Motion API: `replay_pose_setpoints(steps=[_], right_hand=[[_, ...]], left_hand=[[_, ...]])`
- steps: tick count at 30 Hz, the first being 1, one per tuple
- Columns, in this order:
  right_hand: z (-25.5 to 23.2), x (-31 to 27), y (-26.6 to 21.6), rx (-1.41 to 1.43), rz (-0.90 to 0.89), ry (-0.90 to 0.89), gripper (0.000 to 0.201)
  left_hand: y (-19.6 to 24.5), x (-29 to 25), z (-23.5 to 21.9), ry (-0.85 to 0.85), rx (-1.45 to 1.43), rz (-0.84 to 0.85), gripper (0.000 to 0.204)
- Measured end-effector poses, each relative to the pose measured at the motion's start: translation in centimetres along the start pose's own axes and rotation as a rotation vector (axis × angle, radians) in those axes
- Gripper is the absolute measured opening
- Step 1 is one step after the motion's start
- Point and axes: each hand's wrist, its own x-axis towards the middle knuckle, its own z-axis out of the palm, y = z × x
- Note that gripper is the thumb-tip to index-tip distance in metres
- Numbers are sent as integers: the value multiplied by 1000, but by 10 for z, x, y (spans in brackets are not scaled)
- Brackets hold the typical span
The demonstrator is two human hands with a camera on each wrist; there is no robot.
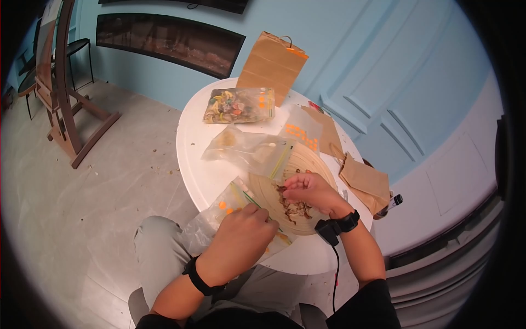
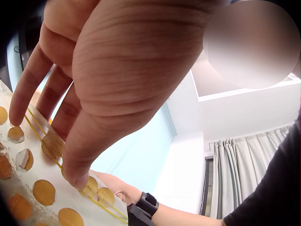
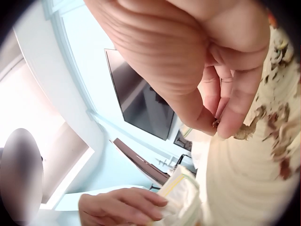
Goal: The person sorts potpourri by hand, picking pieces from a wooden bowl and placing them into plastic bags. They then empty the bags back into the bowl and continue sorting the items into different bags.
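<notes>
The left hand (image 1: 241, 238) grips the top edge of a clear zip bag (image 2: 43, 192) with orange dots, thumb on one face and fingers on the other. Over the round woven mat (image 1: 263, 192), the right hand (image 3: 188, 70) pinches a small brown dried piece (image 3: 244, 132) between thumb and index finger. More brown dried pieces (image 1: 298, 211) lie scattered on the mat below that hand. The bag stands at the mat's left side, its zip edge facing the mat. What is inside the bag cannot be made out.
On the white round table (image 1: 192, 159), another zip bag (image 1: 241, 151) lies behind the mat. A filled bag of colourful pieces (image 1: 235, 107) and an upright paper bag (image 1: 274, 63) stand at the back. A folded paper bag (image 1: 364, 181) is at the right edge.
</notes>
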Motion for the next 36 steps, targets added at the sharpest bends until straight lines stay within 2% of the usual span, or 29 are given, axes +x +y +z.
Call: replay_pose_setpoints(steps=[6, 9, 15, 18, 22, 25, 28, 31, 34, 36], right_hand=[[36, -28, -10, 28, 15, -235, 22], [46, -31, -3, -263, -119, -213, 30], [43, -43, -16, -298, -100, -359, 28], [43, -46, -17, -77, -155, -166, 25], [10, -36, -6, -334, -175, 164, 27], [-18, -30, 10, -574, -226, 247, 33], [-29, -39, 9, -807, -75, 252, 34], [-28, -48, 10, -921, -63, 175, 36], [-28, -50, 15, -874, -130, 63, 37], [-33, -45, 21, -884, -107, 46, 34]], left_hand=[[3, 2, 2, 34, 12, 12, 9], [4, 1, 3, 30, 33, 23, 9], [5, 0, 2, 53, 13, 26, 8], [5, 1, 1, 38, 16, 27, 8], [4, 0, -1, 18, 11, 16, 8], [3, -1, -1, 16, 14, 11, 9], [2, -1, -1, 19, 6, 12, 8], [3, -1, -2, 13, 13, 12, 8], [4, 1, -2, 4, 9, 11, 8], [5, 1, 0, 2, 8, 9, 8]])
